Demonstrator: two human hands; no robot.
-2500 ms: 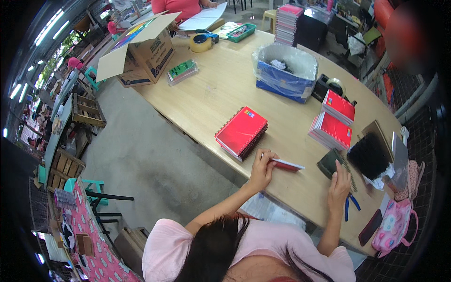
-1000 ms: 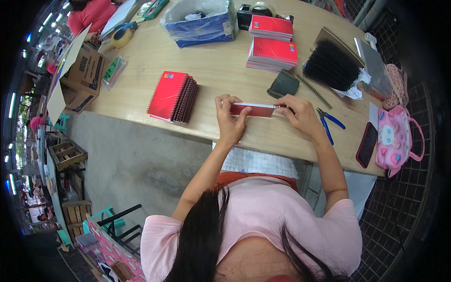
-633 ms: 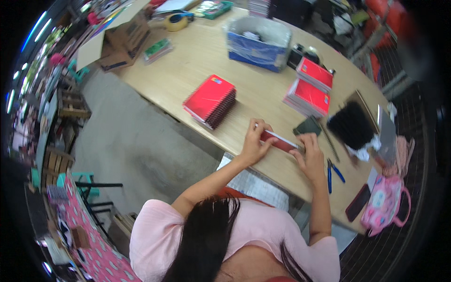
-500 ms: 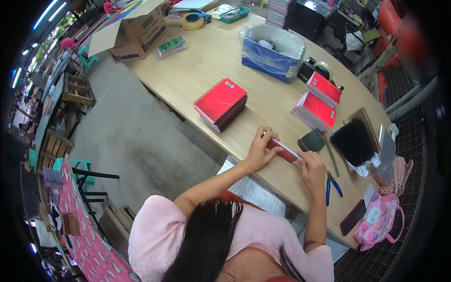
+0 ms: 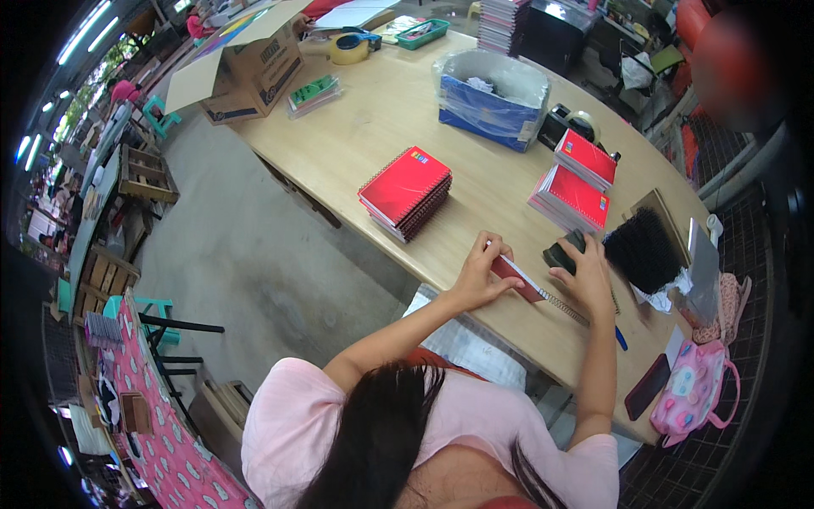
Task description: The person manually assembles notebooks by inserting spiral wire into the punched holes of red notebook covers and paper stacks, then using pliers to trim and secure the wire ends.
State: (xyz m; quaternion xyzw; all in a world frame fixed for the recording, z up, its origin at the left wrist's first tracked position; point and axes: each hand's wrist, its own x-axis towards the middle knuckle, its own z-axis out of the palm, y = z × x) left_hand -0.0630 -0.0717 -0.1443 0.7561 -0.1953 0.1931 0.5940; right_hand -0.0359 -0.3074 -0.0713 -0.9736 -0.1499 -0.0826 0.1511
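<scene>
My left hand (image 5: 482, 276) grips a small red notebook (image 5: 519, 278) on edge near the table's front edge. From the notebook's right end a wire spiral coil (image 5: 563, 307) runs toward my right wrist. My right hand (image 5: 587, 276) has its thumb and fingers curled round a dark green block (image 5: 560, 256), which the hand partly covers. Beyond my left hand sits a stack of red spiral notebooks (image 5: 405, 193). More red notebooks (image 5: 570, 197) lie in two piles past my right hand.
A black brush (image 5: 646, 250) stands right of my right hand, with blue-handled pliers (image 5: 621, 339) partly hidden nearby. Phone (image 5: 647, 387) and pink pouch (image 5: 691, 390) lie at the near right. Farther off are a blue box (image 5: 487, 114), tape dispenser (image 5: 555, 125) and cardboard box (image 5: 259, 76).
My right hand has left the notebook's end and moved away to the dark green block. The coil at the notebook's end now shows. My left hand keeps its grip.
</scene>
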